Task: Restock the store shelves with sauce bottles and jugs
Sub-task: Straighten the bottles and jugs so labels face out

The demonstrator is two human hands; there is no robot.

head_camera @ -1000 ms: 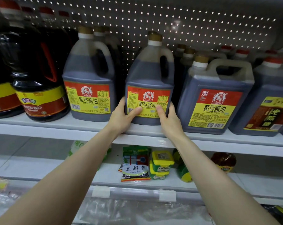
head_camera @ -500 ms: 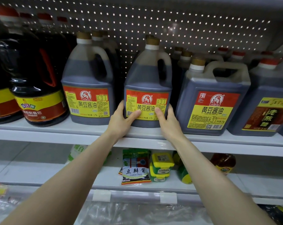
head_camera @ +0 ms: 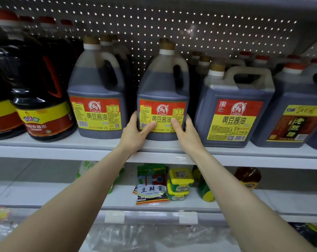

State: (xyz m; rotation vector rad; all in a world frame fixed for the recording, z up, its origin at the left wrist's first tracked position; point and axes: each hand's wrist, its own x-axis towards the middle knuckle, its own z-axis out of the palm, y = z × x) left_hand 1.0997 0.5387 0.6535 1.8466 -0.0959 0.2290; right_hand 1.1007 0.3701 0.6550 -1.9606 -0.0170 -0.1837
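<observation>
Pegboard (head_camera: 190, 24) backing, white upper shelf (head_camera: 54, 142) lined with dark sauce jugs. Middle jug (head_camera: 163, 84) stands upright near the front edge, label forward, in the gap between a matching jug (head_camera: 97, 88) and a square jug (head_camera: 234, 106), apart from both. Left hand (head_camera: 133, 132) and right hand (head_camera: 187, 136) grip its lower sides, thumbs on the label.

Step, as judged: seating and facing this jug. The next move likely calls for lining it up with the row, then letting go evenly so it doesn't rock.
</observation>
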